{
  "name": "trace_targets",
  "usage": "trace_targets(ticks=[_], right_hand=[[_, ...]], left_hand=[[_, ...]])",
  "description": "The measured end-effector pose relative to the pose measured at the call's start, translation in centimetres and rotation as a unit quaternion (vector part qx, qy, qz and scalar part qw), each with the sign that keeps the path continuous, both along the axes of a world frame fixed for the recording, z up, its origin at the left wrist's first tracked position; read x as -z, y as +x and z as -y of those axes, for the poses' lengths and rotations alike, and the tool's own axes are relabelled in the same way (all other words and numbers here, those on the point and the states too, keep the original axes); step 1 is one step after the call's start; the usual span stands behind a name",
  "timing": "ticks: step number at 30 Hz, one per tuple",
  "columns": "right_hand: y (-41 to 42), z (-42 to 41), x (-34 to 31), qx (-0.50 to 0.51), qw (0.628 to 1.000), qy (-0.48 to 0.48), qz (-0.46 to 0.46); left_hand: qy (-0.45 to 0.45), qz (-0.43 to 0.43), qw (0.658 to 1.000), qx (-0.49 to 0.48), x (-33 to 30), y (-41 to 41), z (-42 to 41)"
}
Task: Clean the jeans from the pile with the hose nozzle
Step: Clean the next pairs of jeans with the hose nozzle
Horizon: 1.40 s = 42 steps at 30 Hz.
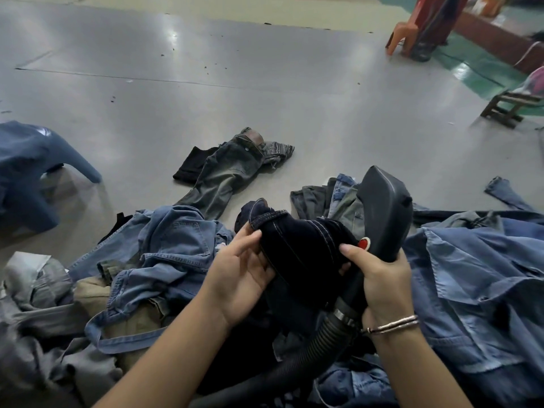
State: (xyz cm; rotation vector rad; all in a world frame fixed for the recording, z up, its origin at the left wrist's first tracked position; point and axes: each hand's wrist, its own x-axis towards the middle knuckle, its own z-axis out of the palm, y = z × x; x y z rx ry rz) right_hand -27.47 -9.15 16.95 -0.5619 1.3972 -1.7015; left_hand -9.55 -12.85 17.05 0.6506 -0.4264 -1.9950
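The dark jeans [297,245] sat bunched on top of the denim pile [164,260], held up between both hands just left of the hose nozzle [382,210]. Being thick denim, they would likely be heavy, limp and prone to sagging, so the stitched hem or waistband looked the firmest place to take hold. The left hand [241,275] lay palm-up under the cloth, left of the nozzle, fingers loosely curled, thumb pressing the seamed edge. The right hand [382,278] was wrapped round the nozzle's handle below its red button [364,243], thumb reaching onto the dark fabric. The ribbed hose [321,343] trailed down from the nozzle toward the person.
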Motion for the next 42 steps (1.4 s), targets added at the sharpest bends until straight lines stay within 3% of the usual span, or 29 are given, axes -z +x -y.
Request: trace_targets(ticks=[5,12,19,22,26,29,35,38,42], right_hand=[[-0.4,-0.2,-0.2,-0.026,0.999,-0.028,0.012],[1.3,-1.2,0.4,-0.132,0.987,-0.033,-0.085],[2.6,-2.7,0.9,-0.296,0.917,-0.045,-0.263],[3.4,-3.1,0.9,-0.325,0.917,-0.047,-0.227],[4.0,-3.2,0.2,-0.319,0.942,-0.079,-0.07],[3.6,-3.1,-0.3,-0.309,0.948,-0.077,-0.018],[3.1,-3.3,-0.4,-0.315,0.948,-0.039,-0.014],[1.6,-3.0,-1.0,-0.257,0.963,-0.059,-0.059],[-0.1,-2.1,-1.1,-0.151,0.984,-0.031,-0.089]], left_hand=[[0.006,0.133,0.988,0.079,1.0,-1.7,-1.8],[0.025,0.209,0.976,-0.046,1.5,-3.6,-1.7],[0.014,0.122,0.992,0.017,0.8,-2.9,-1.4],[0.005,0.091,0.995,0.039,0.8,-2.0,-1.4],[-0.019,0.109,0.99,0.084,0.4,-1.7,-1.6],[-0.036,0.145,0.983,0.104,0.3,-2.0,-1.7],[0.024,0.258,0.966,-0.004,0.2,-3.3,-1.8],[0.042,0.238,0.968,-0.065,0.1,-3.2,-1.4],[0.016,0.171,0.985,-0.031,0.0,-2.6,-1.5]])
